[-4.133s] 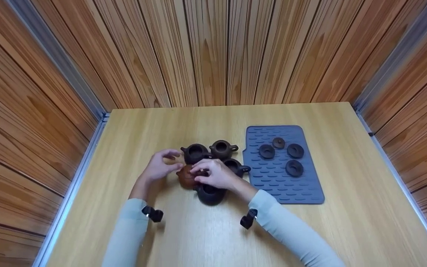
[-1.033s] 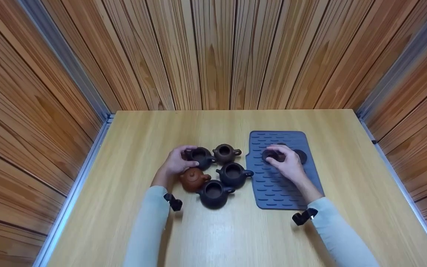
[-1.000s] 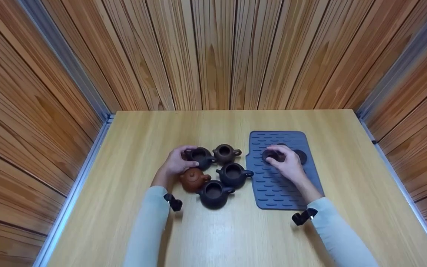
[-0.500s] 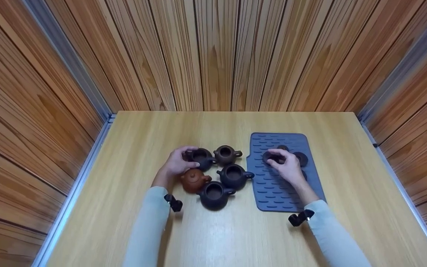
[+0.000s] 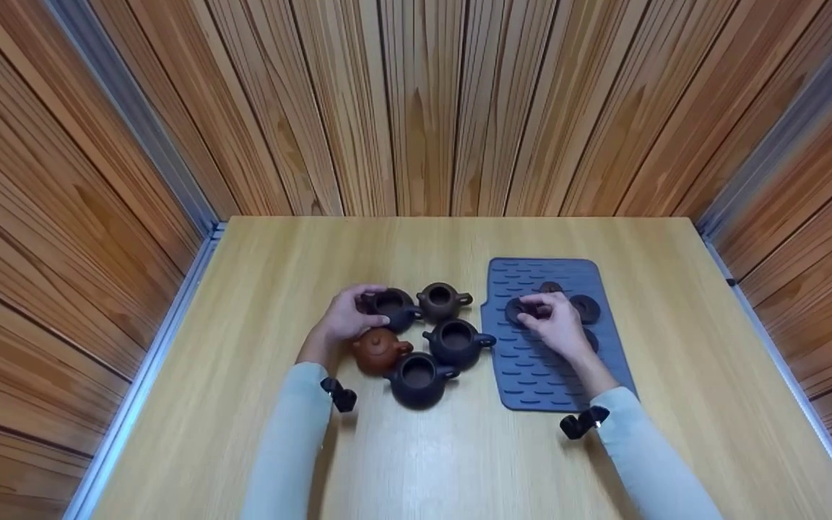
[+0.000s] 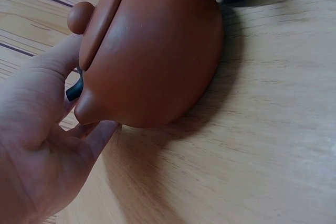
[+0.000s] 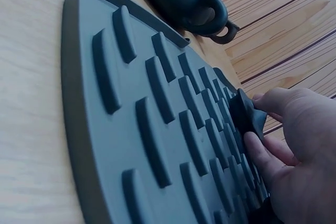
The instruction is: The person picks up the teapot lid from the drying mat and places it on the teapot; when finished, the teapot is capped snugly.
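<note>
My left hand [image 5: 344, 315] holds a dark, lidless teapot [image 5: 393, 303], its thumb and fingers on either side of the spout end. Just in front of that hand is a reddish-brown teapot [image 5: 378, 351] with its lid on; it fills much of the left wrist view. On the grey ridged mat [image 5: 531, 375], my right hand [image 5: 560, 326] pinches a dark round teapot lid [image 7: 248, 114] between thumb and fingers. Beside it lie a small brown lid [image 5: 550, 287], a dark lid [image 5: 586, 309] and another dark lid [image 5: 591, 339], partly hidden by my hand.
A small brown open teapot [image 5: 441, 300] stands at the back. Two dark open teapots, one near the mat [image 5: 458, 344] and one in front [image 5: 418, 379], stand close by. Wooden panel walls enclose the table [image 5: 416, 462] at the back and sides.
Both hands were at the reddish-brown teapot; since then the left moved to the dark teapot and the right to a lid on the mat. Lately the right fingers drew closer together.
</note>
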The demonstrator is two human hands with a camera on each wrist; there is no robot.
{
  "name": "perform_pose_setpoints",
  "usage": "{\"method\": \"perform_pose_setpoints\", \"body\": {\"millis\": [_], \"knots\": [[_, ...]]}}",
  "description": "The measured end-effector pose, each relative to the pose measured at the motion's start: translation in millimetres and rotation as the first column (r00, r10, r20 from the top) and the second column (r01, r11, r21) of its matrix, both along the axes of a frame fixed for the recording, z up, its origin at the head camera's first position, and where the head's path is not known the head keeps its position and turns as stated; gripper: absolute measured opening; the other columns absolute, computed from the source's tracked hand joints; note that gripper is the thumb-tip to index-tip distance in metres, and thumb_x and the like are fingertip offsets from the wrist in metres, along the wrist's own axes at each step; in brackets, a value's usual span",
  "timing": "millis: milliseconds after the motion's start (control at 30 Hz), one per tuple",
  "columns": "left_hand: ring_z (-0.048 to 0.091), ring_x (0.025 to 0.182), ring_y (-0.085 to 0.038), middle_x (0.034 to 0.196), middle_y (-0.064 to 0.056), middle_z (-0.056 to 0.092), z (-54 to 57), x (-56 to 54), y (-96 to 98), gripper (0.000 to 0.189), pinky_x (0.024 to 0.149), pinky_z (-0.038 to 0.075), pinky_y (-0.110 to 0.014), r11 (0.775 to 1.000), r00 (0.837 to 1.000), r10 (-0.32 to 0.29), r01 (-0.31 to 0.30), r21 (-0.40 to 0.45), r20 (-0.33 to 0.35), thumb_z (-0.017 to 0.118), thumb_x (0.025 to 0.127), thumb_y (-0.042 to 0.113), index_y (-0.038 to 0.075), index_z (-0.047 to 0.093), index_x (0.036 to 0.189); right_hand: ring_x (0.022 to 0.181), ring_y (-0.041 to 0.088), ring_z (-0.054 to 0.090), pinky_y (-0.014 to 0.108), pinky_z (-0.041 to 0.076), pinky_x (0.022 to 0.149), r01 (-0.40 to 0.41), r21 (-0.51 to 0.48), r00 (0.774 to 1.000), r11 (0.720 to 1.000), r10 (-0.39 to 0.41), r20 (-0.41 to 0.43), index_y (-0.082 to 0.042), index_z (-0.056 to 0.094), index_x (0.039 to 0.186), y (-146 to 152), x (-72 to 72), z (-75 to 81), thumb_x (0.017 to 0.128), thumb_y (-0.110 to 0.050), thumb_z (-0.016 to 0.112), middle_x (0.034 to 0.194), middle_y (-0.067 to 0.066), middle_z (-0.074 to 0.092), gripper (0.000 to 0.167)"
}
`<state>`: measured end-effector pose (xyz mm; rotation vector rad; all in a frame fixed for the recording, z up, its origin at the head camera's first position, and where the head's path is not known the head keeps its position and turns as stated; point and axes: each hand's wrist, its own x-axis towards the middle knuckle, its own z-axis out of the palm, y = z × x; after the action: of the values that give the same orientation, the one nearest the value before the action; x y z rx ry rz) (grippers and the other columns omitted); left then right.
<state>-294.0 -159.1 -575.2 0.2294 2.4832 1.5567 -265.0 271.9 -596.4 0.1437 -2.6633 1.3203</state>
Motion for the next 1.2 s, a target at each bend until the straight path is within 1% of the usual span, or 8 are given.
{"method": "perform_pose_setpoints", "body": {"millis": [67, 267, 467, 633, 767, 900, 1033, 1200], "knots": [[0.062, 0.139, -0.034, 0.155, -0.023, 0.065, -0.1, 0.0, -0.2, 0.057, 0.116, 0.052, -0.042, 1.000, 1.000, 0.004, -0.004, -0.006, 0.002, 0.087, 0.095, 0.001, 0.008, 0.071, 0.150, 0.106, 0.025, 0.072, 0.022, 0.053, 0.090, 0.002, 0.009, 1.000, 1.000, -0.003, 0.022, -0.008, 0.084, 0.124, 0, -0.7, 0.9, 0.097, -0.015, 0.087, 0.126, 0.021, 0.071, 0.029], [0.062, 0.131, -0.031, 0.154, -0.022, 0.065, 0.8, 0.4, 0.3, 0.058, 0.096, 0.055, -0.028, 1.000, 0.999, 0.014, -0.014, 0.006, 0.040, 0.086, 0.096, 0.000, 0.012, 0.070, 0.151, 0.109, 0.034, 0.069, 0.032, 0.051, 0.090, 0.005, 0.008, 0.997, 1.000, -0.006, 0.075, -0.004, 0.082, 0.122, -3, -1.0, 7.8, 0.098, -0.014, 0.085, 0.123, 0.024, 0.072, 0.025], [0.062, 0.133, -0.031, 0.155, -0.022, 0.064, 1.9, 0.5, 0.6, 0.058, 0.102, 0.053, -0.030, 1.000, 0.999, 0.022, -0.022, 0.011, 0.042, 0.085, 0.096, -0.001, 0.012, 0.071, 0.151, 0.114, 0.034, 0.070, 0.033, 0.051, 0.094, -0.003, 0.012, 0.995, 1.000, 0.002, 0.096, -0.005, 0.084, 0.122, -3, -0.8, 10.8, 0.100, -0.010, 0.081, 0.126, 0.023, 0.075, 0.023], [0.062, 0.136, -0.032, 0.158, -0.022, 0.063, 2.2, 1.4, 1.6, 0.059, 0.103, 0.055, -0.033, 0.999, 0.998, 0.033, -0.035, 0.021, 0.057, 0.085, 0.096, -0.002, 0.012, 0.070, 0.151, 0.121, 0.039, 0.073, 0.025, 0.053, 0.087, -0.026, -0.003, 0.991, 1.000, 0.026, 0.132, -0.006, 0.085, 0.125, -3, -0.5, 11.8, 0.102, -0.006, 0.078, 0.134, 0.025, 0.077, 0.023], [0.061, 0.139, -0.033, 0.158, -0.021, 0.062, 1.9, 2.2, 1.8, 0.059, 0.112, 0.053, -0.038, 0.999, 0.997, 0.042, -0.044, 0.029, 0.059, 0.085, 0.096, -0.002, 0.012, 0.070, 0.151, 0.125, 0.040, 0.072, 0.019, 0.052, 0.084, -0.044, -0.016, 0.989, 0.999, 0.046, 0.143, -0.007, 0.085, 0.126, -2, 0.2, 11.8, 0.104, -0.004, 0.076, 0.138, 0.024, 0.077, 0.024], [0.063, 0.136, -0.035, 0.154, -0.023, 0.065, 1.4, 2.7, 1.3, 0.058, 0.116, 0.051, -0.043, 0.999, 0.999, 0.026, -0.027, 0.036, 0.026, 0.085, 0.095, -0.002, 0.008, 0.070, 0.150, 0.124, 0.039, 0.074, 0.018, 0.052, 0.088, -0.042, -0.016, 0.992, 0.999, 0.043, 0.116, -0.005, 0.086, 0.123, -2, 0.1, 12.0, 0.102, -0.003, 0.078, 0.134, 0.024, 0.079, 0.022], [0.065, 0.131, -0.035, 0.149, -0.026, 0.069, 0.8, 3.1, 0.8, 0.057, 0.111, 0.053, -0.041, 0.999, 1.000, -0.003, 0.003, 0.038, -0.016, 0.085, 0.095, -0.002, 0.003, 0.069, 0.149, 0.119, 0.038, 0.075, 0.018, 0.053, 0.089, -0.035, -0.013, 0.996, 0.999, 0.036, 0.085, -0.004, 0.087, 0.119, -3, 0.2, 13.4, 0.099, -0.001, 0.080, 0.129, 0.024, 0.080, 0.021], [0.063, 0.136, -0.034, 0.152, -0.022, 0.068, 0.3, 2.5, 0.5, 0.057, 0.116, 0.050, -0.039, 0.999, 1.000, 0.008, -0.008, 0.038, 0.007, 0.085, 0.095, -0.002, 0.006, 0.070, 0.150, 0.118, 0.039, 0.074, 0.020, 0.053, 0.090, -0.045, -0.024, 0.996, 0.999, 0.047, 0.077, -0.004, 0.087, 0.118, -3, -0.6, 13.2, 0.099, -0.002, 0.081, 0.128, 0.024, 0.080, 0.020]]}}
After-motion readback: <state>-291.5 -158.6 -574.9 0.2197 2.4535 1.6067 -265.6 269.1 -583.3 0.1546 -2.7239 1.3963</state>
